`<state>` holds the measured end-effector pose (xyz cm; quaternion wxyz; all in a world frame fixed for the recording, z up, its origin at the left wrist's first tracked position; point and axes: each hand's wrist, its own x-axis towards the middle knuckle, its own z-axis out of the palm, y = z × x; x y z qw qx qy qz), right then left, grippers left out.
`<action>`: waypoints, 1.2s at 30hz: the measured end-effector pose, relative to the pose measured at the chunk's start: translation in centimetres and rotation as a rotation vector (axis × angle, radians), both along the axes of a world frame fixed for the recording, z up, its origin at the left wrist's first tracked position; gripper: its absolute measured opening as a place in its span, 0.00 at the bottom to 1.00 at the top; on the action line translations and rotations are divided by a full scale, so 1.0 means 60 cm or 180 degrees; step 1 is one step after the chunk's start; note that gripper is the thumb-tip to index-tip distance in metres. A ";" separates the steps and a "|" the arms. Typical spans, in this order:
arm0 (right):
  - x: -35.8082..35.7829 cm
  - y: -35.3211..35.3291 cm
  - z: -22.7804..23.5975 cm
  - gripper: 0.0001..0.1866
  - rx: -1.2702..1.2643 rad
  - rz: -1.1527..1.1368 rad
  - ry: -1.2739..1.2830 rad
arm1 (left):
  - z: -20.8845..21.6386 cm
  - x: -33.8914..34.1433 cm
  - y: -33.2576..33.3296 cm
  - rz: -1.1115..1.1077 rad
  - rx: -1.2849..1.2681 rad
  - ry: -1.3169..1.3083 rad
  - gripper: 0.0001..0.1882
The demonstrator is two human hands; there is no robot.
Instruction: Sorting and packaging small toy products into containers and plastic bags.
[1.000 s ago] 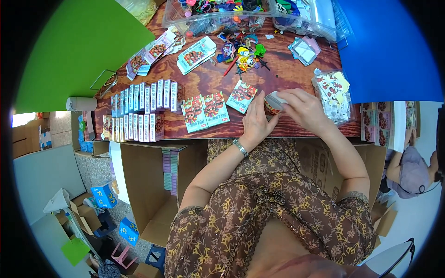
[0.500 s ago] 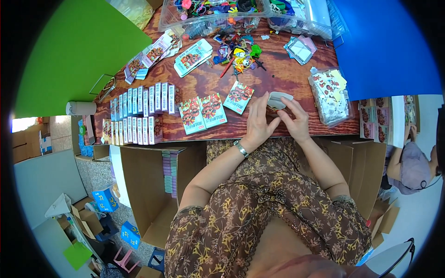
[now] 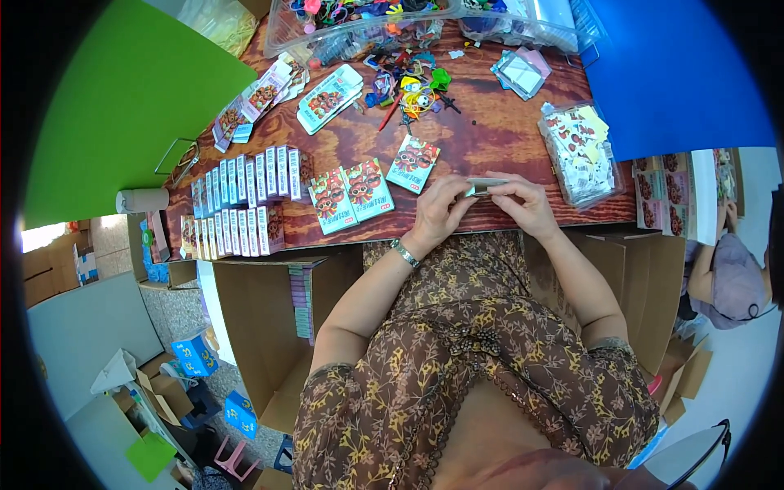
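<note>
Both my hands grip one small thin carton (image 3: 483, 186) above the table's near edge, slightly right of centre. My left hand (image 3: 441, 214) pinches its left end, fingers behind and thumb in front. At the other end, my right hand (image 3: 527, 207) holds it the same way. Its pale side is seen nearly edge-on; the fingers hide the rest. Closest to my left hand lies a printed box (image 3: 413, 162). Left of that, two more printed boxes (image 3: 331, 202) lie side by side. To the right of my right hand stands a clear tub (image 3: 581, 155) of small printed paper pieces.
Two rows of boxes (image 3: 255, 181) stand at the left. Behind them are flat cartons (image 3: 329, 100) and a loose pile of small colourful toys (image 3: 416, 96). Clear bins (image 3: 359, 37) line the back. Cardboard boxes (image 3: 255, 335) sit below the table edge. Another person (image 3: 731, 278) is at far right.
The carton has tilted from showing its pale open end to lying nearly edge-on. My fingers have moved to pinch its two ends. The view has shifted slightly.
</note>
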<state>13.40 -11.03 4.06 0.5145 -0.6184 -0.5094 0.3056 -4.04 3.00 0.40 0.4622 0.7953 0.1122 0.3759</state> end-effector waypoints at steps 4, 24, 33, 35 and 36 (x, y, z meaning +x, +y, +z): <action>-0.005 -0.005 0.000 0.11 -0.0005 -0.0153 0.0569 | 0.004 0.000 0.003 -0.0024 0.0259 -0.0039 0.18; 0.071 0.047 0.056 0.10 -0.1099 0.0309 0.0552 | 0.033 -0.005 0.029 -0.0297 0.0288 0.0131 0.15; 0.045 0.046 0.107 0.10 0.0022 0.0693 -0.1646 | 0.031 -0.002 0.028 -0.0292 0.0255 -0.0033 0.13; 0.038 0.042 0.098 0.11 0.0163 0.0619 -0.1926 | 0.020 -0.002 0.027 -0.0365 -0.0114 0.0002 0.14; 0.034 0.040 0.094 0.11 0.0308 0.0542 -0.2205 | 0.016 -0.003 0.025 -0.0362 -0.0117 0.0003 0.14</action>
